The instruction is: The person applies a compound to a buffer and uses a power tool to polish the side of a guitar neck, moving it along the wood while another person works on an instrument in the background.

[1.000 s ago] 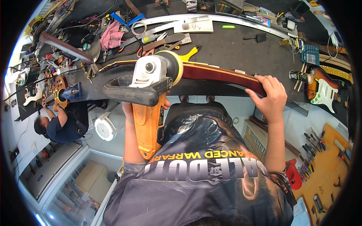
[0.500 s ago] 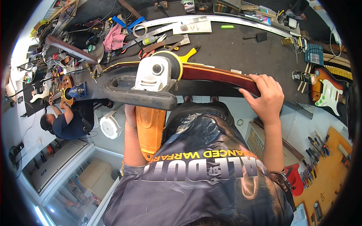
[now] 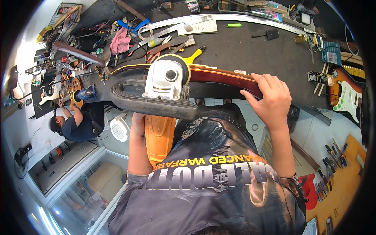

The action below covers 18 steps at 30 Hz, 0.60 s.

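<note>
My left hand (image 3: pixel 138 124) holds the orange power polisher (image 3: pixel 159 137), its fingers mostly hidden behind the tool. The silver head (image 3: pixel 162 78) and black loop handle (image 3: pixel 152 102) sit above the body, and the yellow-rimmed pad rests at or very near a long, glossy dark-red wooden piece (image 3: pixel 219 78) with pale edging; exact contact is hidden. My right hand (image 3: pixel 270 96) grips that piece's right end, fingers curled over the top and thumb on the near side. Behind the pad lies a yellow brush (image 3: pixel 192 56) on the dark bench (image 3: pixel 254 51).
Cluttered tools, cables and a pink cloth (image 3: pixel 119 41) cover the bench's left. A sunburst guitar (image 3: pixel 348 98) lies at right, a tool board (image 3: pixel 337 180) below it. A co-worker (image 3: pixel 76 123) works on a guitar at far left; a white fan (image 3: pixel 119 127) stands beside them.
The polisher head has moved rightward along the red piece and tilted, hiding more of my left hand. My right hand appears slightly further left and up. The whole view has shifted slightly.
</note>
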Available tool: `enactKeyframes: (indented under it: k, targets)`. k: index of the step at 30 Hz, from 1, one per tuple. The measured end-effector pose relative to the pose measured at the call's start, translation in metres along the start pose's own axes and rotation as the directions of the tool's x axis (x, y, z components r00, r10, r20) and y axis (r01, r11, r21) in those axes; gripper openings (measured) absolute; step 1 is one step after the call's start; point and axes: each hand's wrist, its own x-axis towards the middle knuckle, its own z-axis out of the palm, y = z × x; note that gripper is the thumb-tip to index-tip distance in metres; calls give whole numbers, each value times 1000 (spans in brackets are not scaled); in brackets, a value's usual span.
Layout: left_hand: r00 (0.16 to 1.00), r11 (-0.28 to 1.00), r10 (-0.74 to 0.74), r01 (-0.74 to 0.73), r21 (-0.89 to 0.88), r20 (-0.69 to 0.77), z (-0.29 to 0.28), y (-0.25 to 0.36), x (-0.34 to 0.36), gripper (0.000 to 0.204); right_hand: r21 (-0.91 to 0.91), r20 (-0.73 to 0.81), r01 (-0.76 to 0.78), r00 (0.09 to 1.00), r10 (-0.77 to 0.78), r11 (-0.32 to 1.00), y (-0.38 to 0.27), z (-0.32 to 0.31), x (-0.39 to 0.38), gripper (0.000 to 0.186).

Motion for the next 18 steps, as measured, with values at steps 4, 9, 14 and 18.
enactKeyframes:
  k: [4, 9, 14, 18]
  targets:
    - [999, 998, -17, 19, 54, -39, 7, -2, -1, 70, 13, -8, 3, 1000, -3, 1000, 0, -1, -1, 49]
    - [999, 999, -42, 43, 30, -11, 23, -1, -2, 69, 46, 1, -8, 1000, 8, 999, 3, 1, -2, 50]
    - [999, 998, -40, 41, 46, -21, 29, -3, -3, 67, 58, 1, -5, 1000, 5, 998, 5, 1, -2, 51]
    - [999, 998, -37, 37, 56, -9, 40, -5, 0, 66, 67, 2, -7, 1000, 7, 998, 5, 1, -2, 52]
